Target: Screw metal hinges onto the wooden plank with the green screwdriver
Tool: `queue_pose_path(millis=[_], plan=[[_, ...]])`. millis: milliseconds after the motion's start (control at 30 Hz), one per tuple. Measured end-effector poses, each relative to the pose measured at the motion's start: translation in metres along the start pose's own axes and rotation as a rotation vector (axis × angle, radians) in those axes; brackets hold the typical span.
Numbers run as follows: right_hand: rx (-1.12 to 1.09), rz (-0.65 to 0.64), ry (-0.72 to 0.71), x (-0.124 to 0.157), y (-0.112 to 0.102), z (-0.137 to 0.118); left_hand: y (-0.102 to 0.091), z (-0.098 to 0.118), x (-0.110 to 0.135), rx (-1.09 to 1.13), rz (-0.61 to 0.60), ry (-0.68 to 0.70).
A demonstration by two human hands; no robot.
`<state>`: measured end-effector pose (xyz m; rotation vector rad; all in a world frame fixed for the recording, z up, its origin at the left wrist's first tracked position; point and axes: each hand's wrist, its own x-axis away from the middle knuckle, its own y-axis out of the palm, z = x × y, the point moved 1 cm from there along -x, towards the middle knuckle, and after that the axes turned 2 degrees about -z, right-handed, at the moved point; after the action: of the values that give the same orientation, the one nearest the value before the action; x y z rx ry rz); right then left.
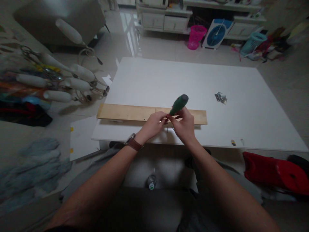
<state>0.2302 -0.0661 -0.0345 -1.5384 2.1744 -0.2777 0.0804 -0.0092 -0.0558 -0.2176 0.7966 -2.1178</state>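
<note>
A green-handled screwdriver [179, 103] tilts up over the long wooden strip [125, 112] that lies on the white table [193, 80]. My right hand [184, 124] is closed around the lower part of the screwdriver. My left hand [154, 124], with a brown-strapped watch on the wrist, pinches something small at the tool's tip, too small to name. Both hands meet just in front of the strip's middle.
A small pile of metal hinges [220, 97] lies on the table to the right. Two tiny items [233, 142] sit near the front edge. A red bag [272, 172] is on the floor right, a bottle [151, 182] between my legs, a white rack [70, 80] at left.
</note>
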Motion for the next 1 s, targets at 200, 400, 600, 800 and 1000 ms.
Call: queue_pose_path(millis=[200, 400, 600, 800, 1000], plan=[[-0.019, -0.030, 0.010, -0.0021, -0.0012, -0.0034, 0.0012, -0.0015, 0.0002, 0.018, 0.028, -0.019], [-0.006, 0.003, 0.013, -0.0010, -0.0018, -0.0020, 0.0017, -0.0022, -0.0003, 0.014, 0.020, -0.016], [-0.013, -0.026, -0.043, -0.0019, -0.0009, -0.0019, 0.0008, -0.0030, -0.0011, 0.009, 0.012, 0.011], [-0.007, 0.018, -0.005, -0.0016, 0.0007, 0.0027, 0.0015, -0.0025, 0.0000, 0.015, 0.030, 0.001], [-0.090, 0.002, -0.027, -0.0012, 0.0005, 0.0011, 0.0013, -0.0033, -0.0006, 0.055, 0.041, 0.025]])
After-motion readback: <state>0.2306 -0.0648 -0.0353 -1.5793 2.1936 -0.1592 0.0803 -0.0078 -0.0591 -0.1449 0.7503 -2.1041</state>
